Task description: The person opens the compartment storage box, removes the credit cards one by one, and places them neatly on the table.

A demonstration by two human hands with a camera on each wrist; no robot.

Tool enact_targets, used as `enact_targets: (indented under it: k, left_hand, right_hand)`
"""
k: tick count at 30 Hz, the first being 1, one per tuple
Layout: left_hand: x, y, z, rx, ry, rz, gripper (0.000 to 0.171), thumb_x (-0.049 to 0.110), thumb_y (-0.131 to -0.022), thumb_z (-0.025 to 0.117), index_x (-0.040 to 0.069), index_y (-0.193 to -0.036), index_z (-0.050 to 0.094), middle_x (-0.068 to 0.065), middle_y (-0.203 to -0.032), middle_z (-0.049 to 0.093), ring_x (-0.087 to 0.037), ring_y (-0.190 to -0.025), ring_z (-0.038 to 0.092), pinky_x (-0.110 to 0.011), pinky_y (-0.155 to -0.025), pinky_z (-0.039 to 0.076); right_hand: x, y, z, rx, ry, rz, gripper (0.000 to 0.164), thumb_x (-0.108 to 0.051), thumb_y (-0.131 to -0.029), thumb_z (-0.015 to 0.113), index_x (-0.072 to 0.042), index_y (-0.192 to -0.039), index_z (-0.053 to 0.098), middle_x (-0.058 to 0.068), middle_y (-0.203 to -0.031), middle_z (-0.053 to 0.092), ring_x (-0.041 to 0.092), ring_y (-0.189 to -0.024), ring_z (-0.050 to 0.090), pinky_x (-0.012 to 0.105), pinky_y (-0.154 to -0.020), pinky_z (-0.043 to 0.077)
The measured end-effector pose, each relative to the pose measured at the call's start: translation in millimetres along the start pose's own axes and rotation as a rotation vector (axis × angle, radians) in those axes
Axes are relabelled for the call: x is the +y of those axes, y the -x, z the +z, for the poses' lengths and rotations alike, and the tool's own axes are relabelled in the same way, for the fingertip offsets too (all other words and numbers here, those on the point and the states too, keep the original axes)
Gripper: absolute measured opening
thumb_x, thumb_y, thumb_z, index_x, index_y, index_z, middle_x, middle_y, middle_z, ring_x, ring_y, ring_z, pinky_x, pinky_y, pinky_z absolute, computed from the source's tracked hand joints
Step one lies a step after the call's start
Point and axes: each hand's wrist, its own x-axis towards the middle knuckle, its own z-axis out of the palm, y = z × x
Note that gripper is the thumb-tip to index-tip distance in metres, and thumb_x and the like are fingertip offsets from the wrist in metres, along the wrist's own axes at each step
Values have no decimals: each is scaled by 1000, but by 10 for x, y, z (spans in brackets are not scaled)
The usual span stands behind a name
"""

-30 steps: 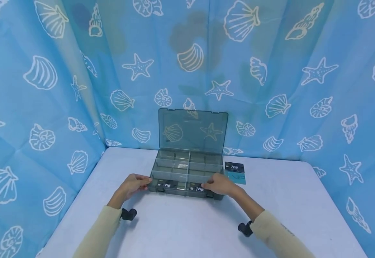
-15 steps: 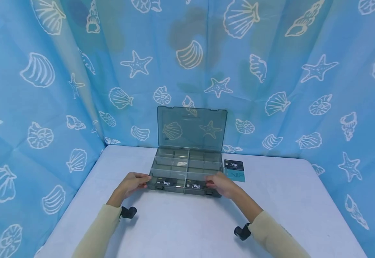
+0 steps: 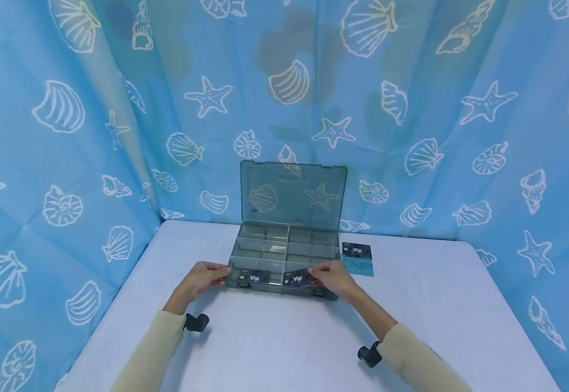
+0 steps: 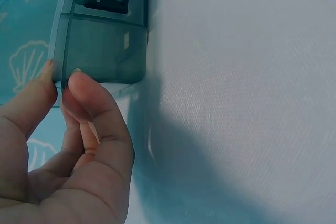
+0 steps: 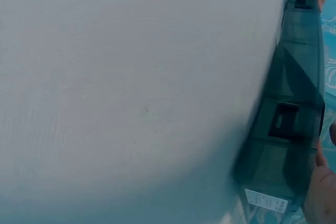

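Note:
A grey see-through compartment box (image 3: pixel 274 290) stands on the white table with its lid (image 3: pixel 291 196) raised. My left hand (image 3: pixel 200 280) grips the box's front left corner; in the left wrist view its thumb and finger pinch the rim. Inside the front left compartment lies a black "Vip" card (image 3: pixel 256 276). A second black "Vip" card (image 3: pixel 296 278) is in the front right compartment, slightly tilted. My right hand (image 3: pixel 335 279) holds that card's right end with its fingertips. The right wrist view shows only part of this hand at the edge, and the card's far end is hidden.
Right of the box, another black card (image 3: pixel 357 250) and a teal card (image 3: pixel 360 266) lie on the table (image 3: pixel 421 305). A blue shell-patterned curtain (image 3: pixel 412 109) hangs close behind the box.
My right hand has shifted slightly about the right card, whose right end now sits a little higher than half a second ago. The left hand stays on the box corner.

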Motion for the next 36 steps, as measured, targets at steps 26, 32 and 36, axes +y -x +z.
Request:
enact_targets:
  k: [26, 32, 36]
  left_hand:
    - [-39, 10, -14, -15, 1, 4, 42, 22, -91, 71, -5, -120, 59, -14, -103, 59, -20, -83, 59, -29, -74, 53]
    - [-38, 19, -12, -21, -1, -4, 40, 21, -92, 70, -6, -119, 59, -14, -102, 59, -19, -82, 59, -29, -74, 52]
    - [-7, 26, -26, -32, 4, 6, 40, 21, -92, 70, -6, -119, 59, -14, -101, 58, -19, -82, 58, -29, -74, 52]
  right_hand:
    - [379, 296, -990, 69, -202, 83, 38, -17, -96, 64, 10, -122, 57, 21, -112, 59, 21, -86, 66, 37, -82, 56]
    - [642, 362, -1256, 82, -163, 123, 45, -20, -95, 65, 11, -126, 55, 19, -110, 60, 19, -85, 65, 33, -79, 57]
    - [726, 319, -1374, 86, -101, 150, 41, -18, -95, 64, 11, -123, 57, 19, -107, 62, 19, -82, 66, 32, -76, 57]
